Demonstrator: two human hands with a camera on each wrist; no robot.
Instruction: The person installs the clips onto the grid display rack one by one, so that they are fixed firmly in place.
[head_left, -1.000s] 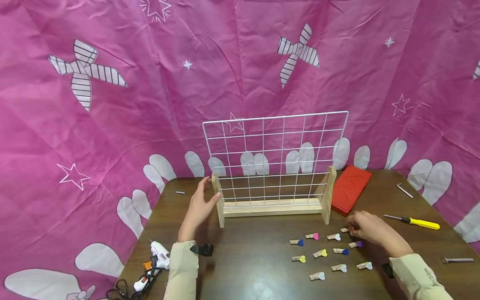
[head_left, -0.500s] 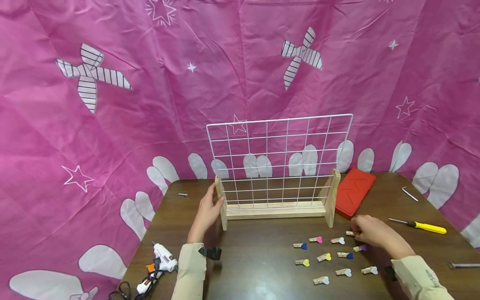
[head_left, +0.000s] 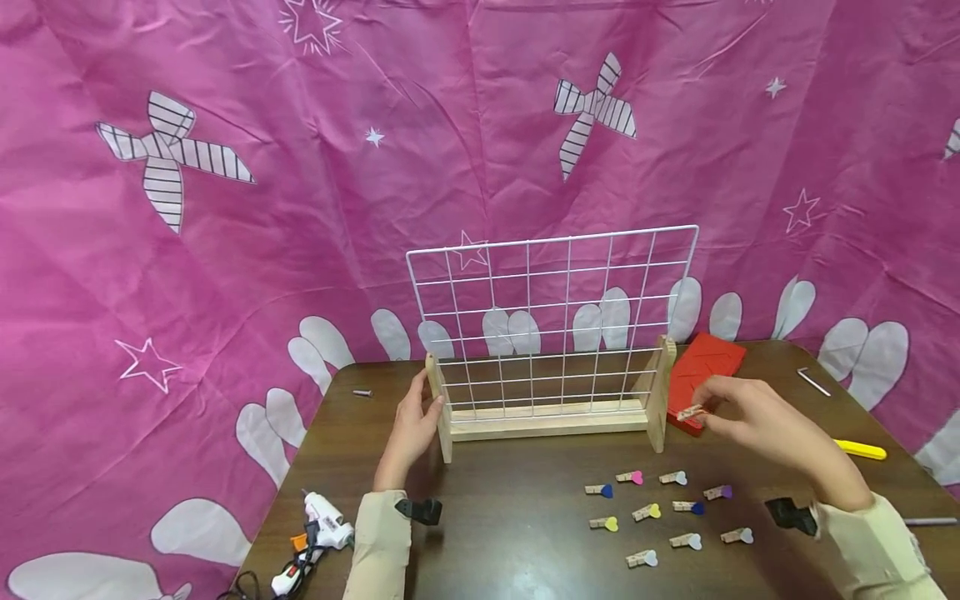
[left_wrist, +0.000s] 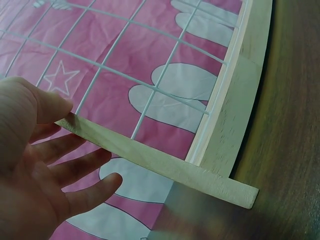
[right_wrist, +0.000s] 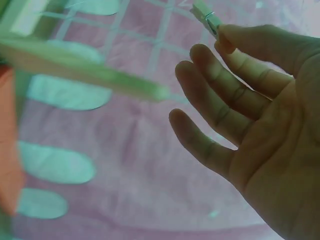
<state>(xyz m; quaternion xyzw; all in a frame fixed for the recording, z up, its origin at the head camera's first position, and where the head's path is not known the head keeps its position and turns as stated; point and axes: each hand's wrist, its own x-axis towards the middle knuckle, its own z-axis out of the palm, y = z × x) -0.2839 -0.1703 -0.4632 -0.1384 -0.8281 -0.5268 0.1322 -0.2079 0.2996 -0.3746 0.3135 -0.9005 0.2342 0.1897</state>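
A white wire grid panel (head_left: 551,239) stands in a wooden base. My left hand (head_left: 408,429) grips the top of its left wooden upright (head_left: 442,417); in the left wrist view the thumb lies on the near face of that upright (left_wrist: 160,162), with fingers behind. Held between the thumb and index finger of my right hand (head_left: 772,421) is a small wooden clothespin (head_left: 688,412), raised in front of the red case. The right wrist view shows the clothespin (right_wrist: 205,14) at the fingertips, the other fingers loosely bent. Several heart-topped clothespins (head_left: 647,512) lie on the table below.
A red case (head_left: 705,367) lies beside the right upright. A yellow-handled screwdriver (head_left: 861,450), partly behind my right arm, a hex key (head_left: 813,382) and a metal rod (head_left: 930,522) lie at right. At left are a glue gun (head_left: 324,512) with its cable and a small bolt (head_left: 362,392).
My right hand has picked up the clothespin from the table's right side and lifted it up toward the red case. My left hand has closed in on the left upright.
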